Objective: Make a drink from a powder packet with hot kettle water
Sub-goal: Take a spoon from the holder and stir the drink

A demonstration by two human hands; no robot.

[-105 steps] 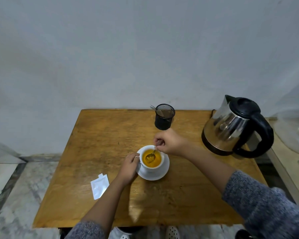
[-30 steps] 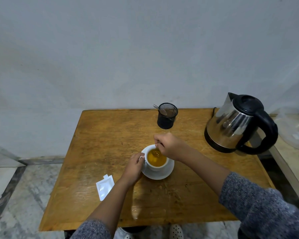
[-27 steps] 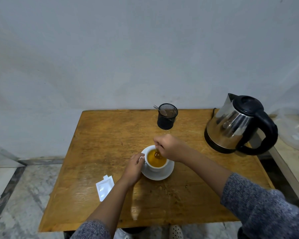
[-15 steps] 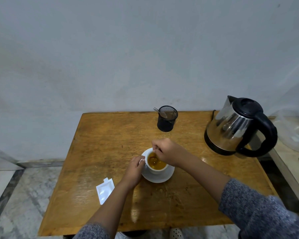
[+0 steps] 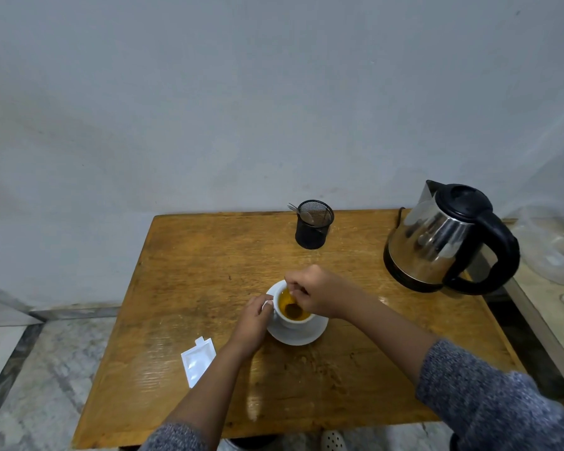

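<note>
A white cup (image 5: 288,321) full of orange drink stands on a white saucer (image 5: 302,335) in the middle of the wooden table (image 5: 209,271). My left hand (image 5: 253,322) grips the cup's handle on its left side. Over the cup, my right hand (image 5: 316,292) pinches a metal spoon (image 5: 293,307) whose bowl dips into the drink. The torn white powder packet (image 5: 198,360) lies flat near the table's front left. At the back right stands the steel kettle (image 5: 437,242) with its black lid and handle.
A black mesh holder (image 5: 314,228) with metal cutlery stands at the table's back edge by the grey wall. A second surface (image 5: 554,307) with clear plastic on it adjoins the right side. Marble floor (image 5: 30,369) lies to the left.
My right hand has kept circling the spoon in the cup. My left hand stays on the handle. The view has shifted slightly, so the table sits lower in the frame.
</note>
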